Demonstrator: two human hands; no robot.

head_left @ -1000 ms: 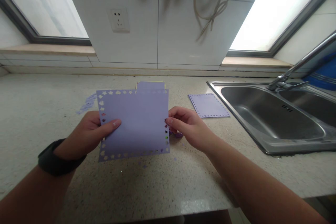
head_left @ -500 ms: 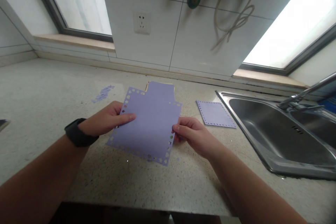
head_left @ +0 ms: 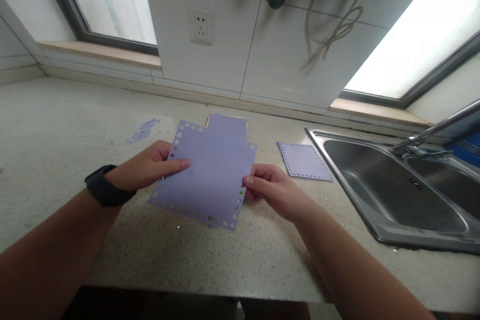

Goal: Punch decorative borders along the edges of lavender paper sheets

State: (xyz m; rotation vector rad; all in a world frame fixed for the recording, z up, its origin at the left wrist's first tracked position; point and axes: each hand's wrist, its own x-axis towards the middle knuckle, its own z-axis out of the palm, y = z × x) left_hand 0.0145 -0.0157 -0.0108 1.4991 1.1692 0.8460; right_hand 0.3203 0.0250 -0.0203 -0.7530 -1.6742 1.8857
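Observation:
A purple sheet of paper point(head_left: 210, 175) with small shapes punched along its edges is held tilted above the counter. My left hand point(head_left: 159, 162) grips its left edge, thumb lying on top and fingers underneath. At the right edge my right hand point(head_left: 268, 185) pinches the sheet between thumb and hidden fingers. Small red and green spots show through some of the punched holes; what lies beneath cannot be made out. Just beyond the sheet is a stack of purple paper point(head_left: 228, 124), partly covered by it, with a yellowish edge showing.
A stack of purple punched sheets point(head_left: 304, 161) lies to the right, beside the steel sink point(head_left: 375, 230) with its faucet point(head_left: 408, 142). Purple paper bits point(head_left: 144, 130) are heaped on the counter point(head_left: 75, 115) at left. A socket point(head_left: 201, 27) is on the tiled wall.
The view has shifted slightly, so everything sits a little further left and higher. Both hands keep their hold on the punched sheet, which stays nearly in place.

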